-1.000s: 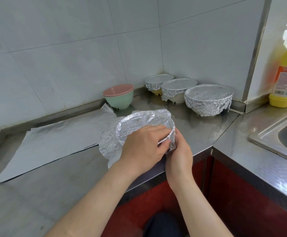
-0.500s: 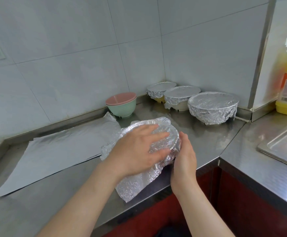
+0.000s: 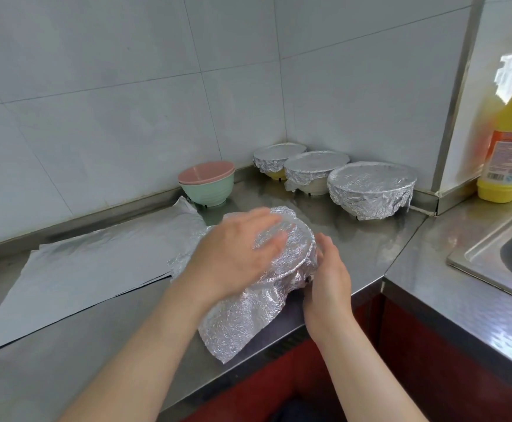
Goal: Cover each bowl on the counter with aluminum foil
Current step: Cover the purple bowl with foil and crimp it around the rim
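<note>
A foil-draped bowl [image 3: 294, 248] sits near the counter's front edge. My left hand [image 3: 236, 254] lies flat on top of it, fingers straight, pressing the foil down. My right hand [image 3: 328, 278] presses against the bowl's right side with straight fingers. A loose crinkled flap of foil [image 3: 242, 318] hangs toward the counter's front edge. Three foil-covered bowls [image 3: 370, 187] stand in the back corner. A pink bowl nested in a green bowl [image 3: 207, 184] stands uncovered by the wall. Flat foil sheets [image 3: 90, 269] lie on the left.
The steel counter [image 3: 370, 254] ends in a front edge right below the bowl. A yellow detergent bottle [image 3: 507, 147] stands at the right by a metal post. A steel sink [image 3: 510, 254] lies at the far right.
My left hand let go of the foil at the bowl's rim and now lies flat on top. The bowl has settled down, and a foil flap spread toward the front edge.
</note>
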Available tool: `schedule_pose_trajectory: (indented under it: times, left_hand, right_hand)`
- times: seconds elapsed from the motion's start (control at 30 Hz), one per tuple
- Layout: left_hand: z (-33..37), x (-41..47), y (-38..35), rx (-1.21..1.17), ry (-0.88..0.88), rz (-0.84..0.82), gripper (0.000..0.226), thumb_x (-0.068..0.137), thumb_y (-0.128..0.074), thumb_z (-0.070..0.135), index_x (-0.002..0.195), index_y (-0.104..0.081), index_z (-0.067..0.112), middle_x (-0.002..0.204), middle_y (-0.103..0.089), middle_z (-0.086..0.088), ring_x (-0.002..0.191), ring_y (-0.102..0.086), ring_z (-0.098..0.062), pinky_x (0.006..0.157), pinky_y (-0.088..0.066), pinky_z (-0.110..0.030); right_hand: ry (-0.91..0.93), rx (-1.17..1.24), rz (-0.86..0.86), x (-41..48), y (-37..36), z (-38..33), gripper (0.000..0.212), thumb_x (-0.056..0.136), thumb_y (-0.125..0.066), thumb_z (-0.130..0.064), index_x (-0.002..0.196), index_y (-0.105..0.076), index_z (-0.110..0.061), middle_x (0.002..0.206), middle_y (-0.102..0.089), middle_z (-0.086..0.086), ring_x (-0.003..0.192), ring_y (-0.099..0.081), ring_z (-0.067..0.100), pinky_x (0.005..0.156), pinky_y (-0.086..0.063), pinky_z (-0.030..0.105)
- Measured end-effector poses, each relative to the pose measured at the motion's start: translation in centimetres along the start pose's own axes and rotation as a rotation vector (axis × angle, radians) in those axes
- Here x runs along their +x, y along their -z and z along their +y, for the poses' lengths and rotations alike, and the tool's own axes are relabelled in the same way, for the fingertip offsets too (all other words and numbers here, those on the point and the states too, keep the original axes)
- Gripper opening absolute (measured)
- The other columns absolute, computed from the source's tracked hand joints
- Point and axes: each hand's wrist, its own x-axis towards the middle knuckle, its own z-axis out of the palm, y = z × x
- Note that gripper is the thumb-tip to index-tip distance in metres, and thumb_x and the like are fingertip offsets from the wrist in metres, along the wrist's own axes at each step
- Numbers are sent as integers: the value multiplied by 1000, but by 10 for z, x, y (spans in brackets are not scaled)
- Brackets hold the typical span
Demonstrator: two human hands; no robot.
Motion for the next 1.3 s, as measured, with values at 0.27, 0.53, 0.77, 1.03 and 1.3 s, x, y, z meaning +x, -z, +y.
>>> schedule_pose_trajectory:
  times: [0.27, 0.53, 0.77, 1.03, 1.3]
  left_hand:
    - [9, 52, -25, 284, 149, -227, 59, 87, -21, 76, 142, -27, 54, 161, -12, 7, 148, -9, -30, 115, -9, -58]
    - [11, 62, -39, 252, 93, -277, 54, 88, -15, 75, 138, -28, 57, 155, -24, 18, 146, -13, -21, 104, -2, -75]
    - [13, 58, -41, 251, 77, -244, 48, 92, -15, 69, 136, -30, 56, 154, -25, 17, 144, -15, -22, 103, -3, -75]
    - [8, 55, -21, 163, 177, -137, 48, 98, -22, 57, 145, -17, 53, 157, -22, 14, 145, -20, -16, 109, 1, -70]
    - [-49, 17, -6, -173, 252, -38, 52, 95, -56, 30, 145, -41, 31, 153, -34, 12, 138, -35, -12, 109, -25, -23]
  right_hand:
    - [24, -49, 8, -1, -9, -10, 63, 72, -53, -64, 130, -56, -40, 135, -56, -16, 126, -51, 8, 111, -38, 42]
    - [53, 7, 37, 3, -11, 1, 52, 82, -52, -56, 124, -64, -28, 125, -65, -10, 120, -58, 10, 109, -40, 39]
    - [29, 16, 92, -6, -14, -4, 43, 103, -37, -40, 141, -47, -21, 126, -54, -10, 118, -52, 10, 100, -41, 27]
    - [56, -85, 19, -2, -15, -4, 68, 83, -54, -61, 143, -44, -29, 144, -47, -12, 131, -45, 8, 113, -34, 39]
    - [39, -82, 5, 0, -17, -9, 55, 95, -53, -38, 147, -37, -28, 146, -43, -9, 131, -44, 14, 111, -36, 42]
